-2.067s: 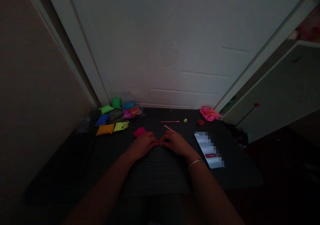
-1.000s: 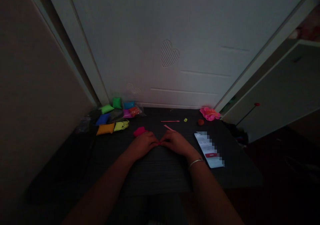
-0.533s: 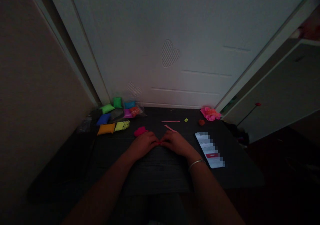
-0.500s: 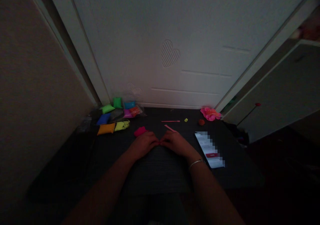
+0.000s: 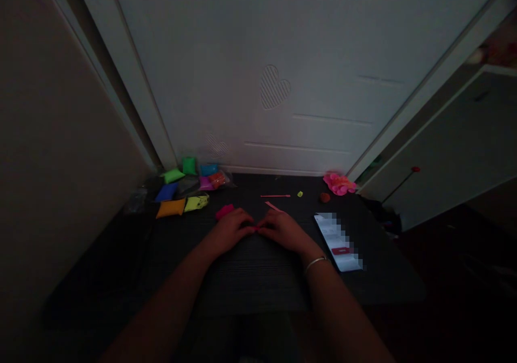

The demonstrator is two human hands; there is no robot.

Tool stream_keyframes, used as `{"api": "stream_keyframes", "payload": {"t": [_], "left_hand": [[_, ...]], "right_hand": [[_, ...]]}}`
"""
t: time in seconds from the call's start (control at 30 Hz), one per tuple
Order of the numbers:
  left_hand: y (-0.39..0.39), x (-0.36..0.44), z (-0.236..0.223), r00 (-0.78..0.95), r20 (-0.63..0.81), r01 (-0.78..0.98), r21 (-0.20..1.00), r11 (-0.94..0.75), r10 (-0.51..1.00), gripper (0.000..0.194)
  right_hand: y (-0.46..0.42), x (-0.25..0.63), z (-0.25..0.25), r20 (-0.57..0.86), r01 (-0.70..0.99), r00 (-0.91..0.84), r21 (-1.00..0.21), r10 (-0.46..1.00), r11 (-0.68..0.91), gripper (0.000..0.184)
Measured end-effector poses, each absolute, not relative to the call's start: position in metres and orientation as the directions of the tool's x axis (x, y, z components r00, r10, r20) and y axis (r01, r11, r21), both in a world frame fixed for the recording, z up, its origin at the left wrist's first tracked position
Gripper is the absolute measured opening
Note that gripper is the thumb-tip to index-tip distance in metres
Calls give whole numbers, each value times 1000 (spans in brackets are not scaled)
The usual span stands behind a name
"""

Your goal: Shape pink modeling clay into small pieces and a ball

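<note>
Low over the dark table (image 5: 250,277), my left hand (image 5: 234,227) and my right hand (image 5: 283,230) meet at the fingertips. Both pinch a small piece of pink modelling clay (image 5: 256,228), mostly covered by the fingers. A larger pink lump in a packet or loose (image 5: 224,211) lies just beyond my left hand; which one I cannot tell. Behind my right hand a flat pink tool (image 5: 274,207) pokes out, its near end hidden. Farther back lies a thin pink stick-like tool (image 5: 275,196).
Coloured clay packets, among them an orange one (image 5: 170,208) and a green one (image 5: 189,166), cluster at the back left. To the right are a lit phone (image 5: 337,244), a pink ruffled piece (image 5: 340,184), a reddish-brown lump (image 5: 325,197) and a tiny yellow piece (image 5: 300,194). A white door (image 5: 226,56) stands behind.
The fingertips have parted very slightly, and a bit more of the pink clay shows between them. Everything else stays in place.
</note>
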State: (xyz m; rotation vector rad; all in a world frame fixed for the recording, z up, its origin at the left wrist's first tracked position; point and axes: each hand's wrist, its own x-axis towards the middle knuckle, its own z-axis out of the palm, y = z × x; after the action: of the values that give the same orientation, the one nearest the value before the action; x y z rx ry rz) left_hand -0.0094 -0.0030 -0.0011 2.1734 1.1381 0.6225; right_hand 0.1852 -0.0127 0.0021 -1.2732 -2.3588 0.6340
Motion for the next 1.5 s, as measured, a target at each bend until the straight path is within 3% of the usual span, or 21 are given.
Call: {"api": "stream_keyframes", "payload": {"t": [0.17,0.37,0.5,0.6,0.97,1.17,1.33,1.5], "left_hand": [[-6,-1,3,284,-20,361,929,-87,959,30],[-12,7,1,225,-136,79,989,121,965,26],[-14,9,4,193,-153,-27,987,161,969,28],[-14,10,6,171,-158,-70,983,172,973,29],[-15,11,8,162,-151,-48,986,160,975,24],[-14,12,4,191,-157,-210,958,197,969,40],[-13,13,3,183,-189,-264,936,233,965,26],[-15,15,4,199,-204,-299,919,258,959,25]], "right_hand": [[-16,182,6,297,662,-378,-575,877,481,16],[-21,175,7,352,656,-363,-562,863,505,19],[-19,175,5,364,643,-308,-601,879,475,28],[-17,175,5,394,601,-314,-622,864,502,19],[-19,171,6,391,550,-272,-686,879,475,16],[-18,171,5,397,533,-209,-720,894,444,15],[-19,170,6,407,511,-197,-734,892,448,14],[-19,169,6,457,483,-210,-720,864,498,14]]}}
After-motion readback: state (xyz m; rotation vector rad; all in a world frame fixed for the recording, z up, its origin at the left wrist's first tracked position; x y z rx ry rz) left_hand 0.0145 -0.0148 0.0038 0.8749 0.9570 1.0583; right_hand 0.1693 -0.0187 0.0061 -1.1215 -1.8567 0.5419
